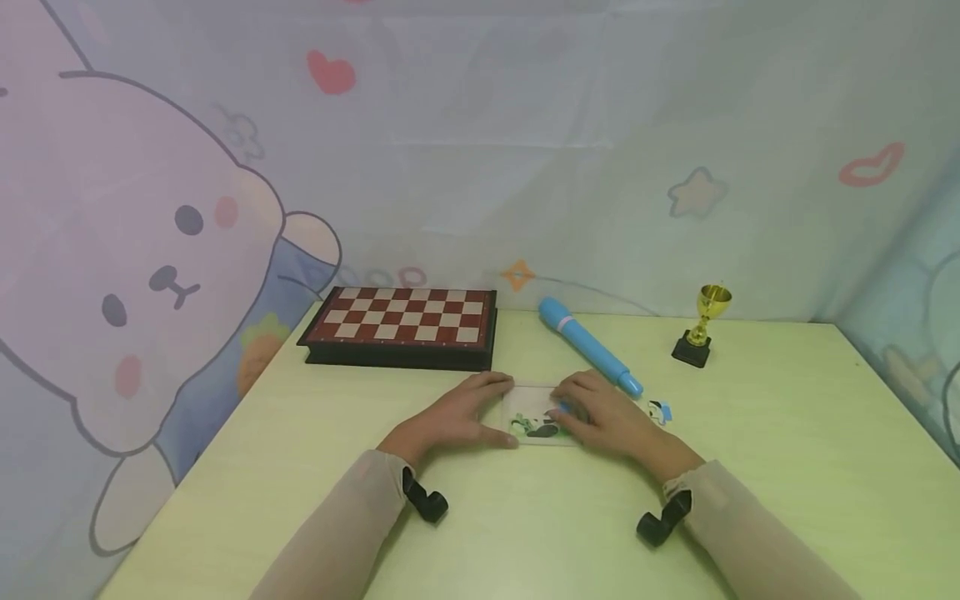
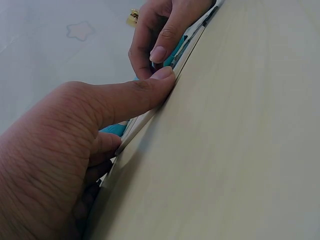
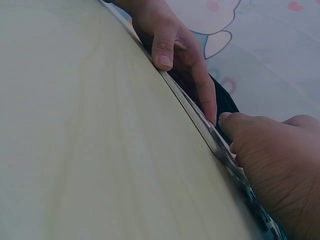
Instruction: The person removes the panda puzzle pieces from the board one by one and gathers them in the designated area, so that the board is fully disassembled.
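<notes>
1. Flat panel (image 1: 529, 398) lies on the table (image 1: 480, 533), between my two hands. Its coloured picture (image 1: 538, 427) is toward six o'clock, and the part toward twelve o'clock looks pale.
2. My left hand (image 1: 457, 418), at nine o'clock of the panel, grasps it: the thumb is at the near edge, the fingertips at the far corner, toward ten o'clock. I think this grasp should be firm but not hard, so that the panel neither slides nor tilts.
3. My right hand (image 1: 606, 414), at three o'clock, has its fingers bent over the panel. A blue bit (image 1: 566, 407) shows between thumb and forefinger; whether I pinch it or only touch it, I cannot tell.
4. The step in hand seems to be fine fingertip work by the right hand, while the left one steadies. For this, I judge it better to press gently and straight down than to push toward nine o'clock.
5. My right fingers cover part of the panel, so raising the knuckles slightly would let me see the edges.
6. A loose picture piece (image 1: 659, 412) lies just beside my right hand, also toward three o'clock; a careless wrist could sweep it away. The blue pen (image 1: 591, 343), between one and two o'clock, asks the same care.
</notes>
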`<action>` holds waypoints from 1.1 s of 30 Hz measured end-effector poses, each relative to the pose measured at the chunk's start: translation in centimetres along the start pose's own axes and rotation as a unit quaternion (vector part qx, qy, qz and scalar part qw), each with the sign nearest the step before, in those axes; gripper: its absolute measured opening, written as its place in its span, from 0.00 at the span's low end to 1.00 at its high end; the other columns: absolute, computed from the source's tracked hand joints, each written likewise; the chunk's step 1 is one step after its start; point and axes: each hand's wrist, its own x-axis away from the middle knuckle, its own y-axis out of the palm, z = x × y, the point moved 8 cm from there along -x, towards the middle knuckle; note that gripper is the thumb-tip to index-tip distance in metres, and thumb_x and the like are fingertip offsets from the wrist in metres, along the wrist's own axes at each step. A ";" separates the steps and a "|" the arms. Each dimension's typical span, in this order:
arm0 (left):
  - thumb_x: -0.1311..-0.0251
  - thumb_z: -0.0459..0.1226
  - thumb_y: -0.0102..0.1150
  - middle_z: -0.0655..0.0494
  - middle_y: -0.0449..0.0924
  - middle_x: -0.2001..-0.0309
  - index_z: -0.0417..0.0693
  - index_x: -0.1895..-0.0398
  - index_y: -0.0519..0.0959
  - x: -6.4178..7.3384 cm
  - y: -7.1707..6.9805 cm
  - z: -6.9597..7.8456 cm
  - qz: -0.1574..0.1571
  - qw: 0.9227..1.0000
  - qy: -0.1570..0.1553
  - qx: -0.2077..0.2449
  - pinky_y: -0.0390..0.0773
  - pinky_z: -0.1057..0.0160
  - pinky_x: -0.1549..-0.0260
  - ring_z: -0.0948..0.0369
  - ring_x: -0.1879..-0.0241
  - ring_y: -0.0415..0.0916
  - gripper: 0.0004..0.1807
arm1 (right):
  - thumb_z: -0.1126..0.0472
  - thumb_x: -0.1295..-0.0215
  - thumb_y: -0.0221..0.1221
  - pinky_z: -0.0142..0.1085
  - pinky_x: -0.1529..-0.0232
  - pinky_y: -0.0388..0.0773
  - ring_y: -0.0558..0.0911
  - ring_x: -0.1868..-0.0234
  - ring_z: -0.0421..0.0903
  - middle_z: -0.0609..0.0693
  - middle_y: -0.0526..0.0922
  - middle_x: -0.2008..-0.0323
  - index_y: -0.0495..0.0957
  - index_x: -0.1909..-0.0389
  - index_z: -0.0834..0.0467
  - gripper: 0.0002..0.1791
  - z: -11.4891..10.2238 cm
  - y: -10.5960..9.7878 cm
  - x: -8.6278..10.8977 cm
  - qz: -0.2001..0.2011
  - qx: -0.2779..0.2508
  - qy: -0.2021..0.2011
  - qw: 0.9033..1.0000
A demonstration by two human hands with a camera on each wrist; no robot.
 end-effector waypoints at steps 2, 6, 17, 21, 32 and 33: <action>0.50 0.67 0.68 0.61 0.56 0.24 0.53 0.22 0.61 0.0 0.1 0.1 -0.001 1.000 0.003 0.000 0.57 0.52 0.28 0.57 0.24 0.51 0.55 | 0.49 0.31 0.64 0.45 0.42 0.75 0.76 0.45 0.48 0.47 0.80 0.50 0.82 0.52 0.54 0.15 0.1 0.0 0.1 0.003 0.000 -0.004 1.000; 0.51 0.66 0.69 0.61 0.56 0.24 0.53 0.22 0.61 0.0 0.2 0.2 -0.002 1.000 0.003 0.000 0.57 0.52 0.28 0.57 0.25 0.52 0.55 | 0.49 0.32 0.65 0.44 0.43 0.75 0.76 0.45 0.47 0.46 0.79 0.52 0.82 0.55 0.52 0.13 0.3 0.1 0.2 0.008 0.000 -0.005 1.000; 0.50 0.66 0.68 0.61 0.57 0.24 0.53 0.23 0.62 0.2 0.4 0.1 -0.001 1.000 0.002 -0.010 0.58 0.52 0.29 0.58 0.25 0.53 0.54 | 0.47 0.37 0.69 0.42 0.47 0.75 0.76 0.50 0.44 0.43 0.80 0.56 0.82 0.59 0.51 0.14 0.1 0.1 0.4 0.006 -0.006 0.004 1.000; 0.50 0.66 0.68 0.62 0.57 0.24 0.54 0.22 0.62 0.2 0.4 0.0 0.000 1.000 0.000 -0.010 0.58 0.53 0.29 0.59 0.25 0.53 0.54 | 0.46 0.38 0.70 0.42 0.46 0.75 0.76 0.49 0.44 0.44 0.79 0.55 0.81 0.57 0.52 0.16 0.1 -0.2 0.3 0.012 -0.003 0.016 1.000; 0.50 0.67 0.68 0.61 0.56 0.24 0.53 0.22 0.61 0.0 0.0 0.0 0.002 1.000 0.002 -0.005 0.57 0.53 0.28 0.59 0.25 0.52 0.55 | 0.44 0.44 0.73 0.40 0.54 0.75 0.73 0.55 0.43 0.47 0.76 0.58 0.81 0.62 0.53 0.20 0.5 -0.8 0.2 0.030 0.008 0.038 0.999; 0.50 0.67 0.68 0.61 0.56 0.24 0.53 0.22 0.61 0.0 0.0 0.0 0.002 1.000 0.002 -0.004 0.57 0.53 0.28 0.59 0.25 0.52 0.55 | 0.44 0.44 0.73 0.39 0.55 0.75 0.72 0.55 0.43 0.47 0.76 0.58 0.80 0.62 0.53 0.20 0.5 -0.8 0.2 0.031 0.005 0.037 0.999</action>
